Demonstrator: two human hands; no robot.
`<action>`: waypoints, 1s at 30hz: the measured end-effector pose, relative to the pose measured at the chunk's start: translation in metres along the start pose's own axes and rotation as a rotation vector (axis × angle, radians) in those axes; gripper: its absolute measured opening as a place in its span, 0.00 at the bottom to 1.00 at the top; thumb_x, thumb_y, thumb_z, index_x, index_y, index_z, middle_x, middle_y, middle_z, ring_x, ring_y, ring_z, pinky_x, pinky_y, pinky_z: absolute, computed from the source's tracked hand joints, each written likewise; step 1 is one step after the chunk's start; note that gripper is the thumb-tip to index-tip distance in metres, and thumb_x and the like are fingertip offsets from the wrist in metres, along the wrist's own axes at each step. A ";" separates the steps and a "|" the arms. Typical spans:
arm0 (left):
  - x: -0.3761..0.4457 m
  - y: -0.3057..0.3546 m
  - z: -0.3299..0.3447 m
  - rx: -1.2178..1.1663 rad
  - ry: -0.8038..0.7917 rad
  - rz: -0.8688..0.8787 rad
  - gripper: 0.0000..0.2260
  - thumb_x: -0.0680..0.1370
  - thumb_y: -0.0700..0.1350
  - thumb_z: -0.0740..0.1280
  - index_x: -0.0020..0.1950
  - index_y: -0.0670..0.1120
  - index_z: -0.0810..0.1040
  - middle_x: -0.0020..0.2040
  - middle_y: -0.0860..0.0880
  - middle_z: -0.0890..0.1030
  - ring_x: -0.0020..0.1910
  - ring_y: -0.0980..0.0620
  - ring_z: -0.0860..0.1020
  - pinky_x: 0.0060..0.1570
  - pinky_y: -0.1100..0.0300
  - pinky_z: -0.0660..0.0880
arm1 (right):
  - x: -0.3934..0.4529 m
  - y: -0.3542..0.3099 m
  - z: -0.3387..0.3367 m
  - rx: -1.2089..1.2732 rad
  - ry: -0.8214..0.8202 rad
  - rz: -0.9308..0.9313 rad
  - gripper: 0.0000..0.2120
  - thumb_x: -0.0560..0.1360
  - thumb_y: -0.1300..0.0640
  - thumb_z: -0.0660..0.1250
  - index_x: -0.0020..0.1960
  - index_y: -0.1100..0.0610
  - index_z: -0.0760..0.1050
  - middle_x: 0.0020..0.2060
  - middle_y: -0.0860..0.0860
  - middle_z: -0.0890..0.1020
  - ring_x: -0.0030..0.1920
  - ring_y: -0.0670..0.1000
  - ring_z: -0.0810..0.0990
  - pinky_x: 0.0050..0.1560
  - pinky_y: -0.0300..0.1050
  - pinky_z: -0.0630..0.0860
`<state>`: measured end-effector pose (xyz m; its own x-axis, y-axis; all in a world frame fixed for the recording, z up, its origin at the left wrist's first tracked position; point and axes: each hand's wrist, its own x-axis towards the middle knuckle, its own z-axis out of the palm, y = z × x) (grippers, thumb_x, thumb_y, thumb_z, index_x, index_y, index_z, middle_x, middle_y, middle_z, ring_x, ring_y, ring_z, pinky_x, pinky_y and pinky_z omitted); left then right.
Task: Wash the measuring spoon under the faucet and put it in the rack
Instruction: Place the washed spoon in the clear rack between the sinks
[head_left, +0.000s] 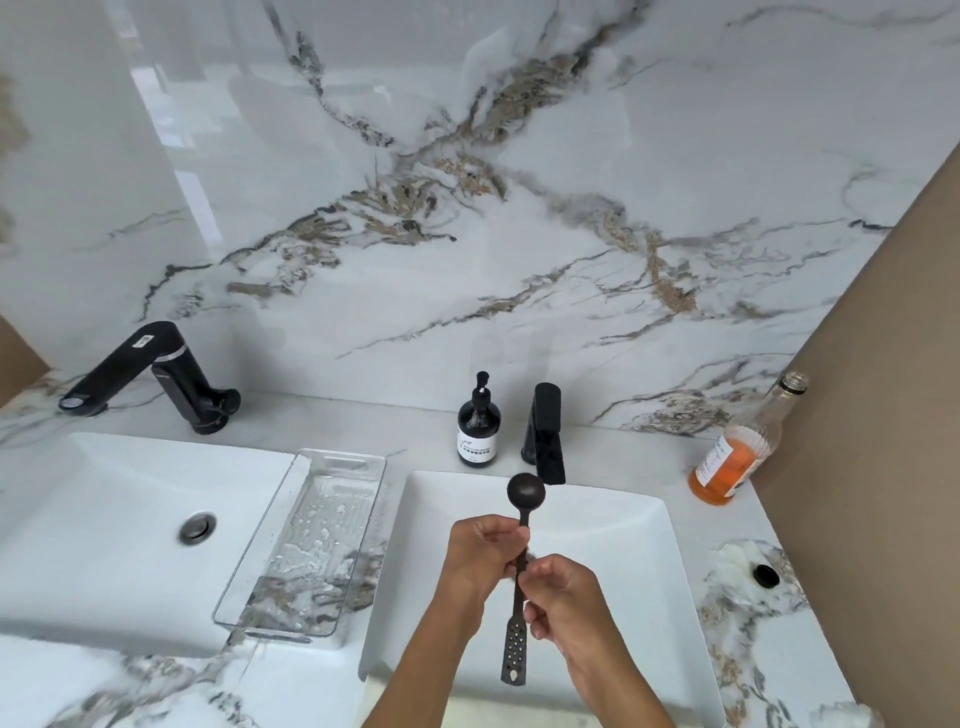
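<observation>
A long dark measuring spoon (525, 488) stands nearly upright over the right sink (649, 561), its round bowl up near the spout of the black faucet (545, 431). My left hand (483, 551) pinches the upper handle. My right hand (561, 587) grips the handle just below it. The perforated lower end of the handle hangs free beneath both hands. No water stream is visible from the faucet. The clear plastic rack (306, 545), wet with droplets, sits on the counter between the two sinks.
A second white sink (104, 519) with a black faucet (156, 374) lies at the left. A dark soap dispenser (479, 426) stands beside the right faucet. An open glass bottle of orange liquid (737, 452) leans at the right, its black cap (766, 576) on the counter.
</observation>
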<state>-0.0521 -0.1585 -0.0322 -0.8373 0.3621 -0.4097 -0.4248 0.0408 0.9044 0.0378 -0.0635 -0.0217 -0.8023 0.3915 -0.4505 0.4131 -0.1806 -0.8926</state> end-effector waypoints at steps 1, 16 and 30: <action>-0.002 0.001 -0.005 0.014 0.019 -0.001 0.02 0.76 0.37 0.72 0.45 0.38 0.84 0.30 0.48 0.82 0.29 0.53 0.79 0.36 0.62 0.77 | 0.003 0.001 0.003 -0.015 -0.015 0.004 0.04 0.77 0.68 0.65 0.43 0.66 0.75 0.34 0.57 0.77 0.28 0.51 0.74 0.27 0.43 0.68; 0.027 0.021 -0.182 0.177 0.324 0.010 0.04 0.75 0.33 0.70 0.40 0.37 0.83 0.31 0.44 0.81 0.30 0.49 0.78 0.35 0.57 0.80 | 0.047 -0.004 0.180 -0.167 -0.174 0.050 0.05 0.77 0.68 0.63 0.44 0.65 0.77 0.27 0.55 0.77 0.25 0.49 0.74 0.26 0.42 0.70; 0.102 -0.004 -0.263 0.547 0.226 -0.087 0.05 0.74 0.33 0.68 0.40 0.40 0.84 0.38 0.42 0.84 0.40 0.43 0.84 0.44 0.50 0.82 | 0.103 0.031 0.298 -0.621 0.083 0.083 0.10 0.76 0.69 0.56 0.39 0.61 0.71 0.39 0.61 0.81 0.41 0.61 0.84 0.43 0.59 0.81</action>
<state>-0.2264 -0.3662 -0.1095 -0.8853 0.1309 -0.4462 -0.3066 0.5572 0.7717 -0.1610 -0.2974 -0.1007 -0.7308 0.4720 -0.4931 0.6660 0.3345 -0.6668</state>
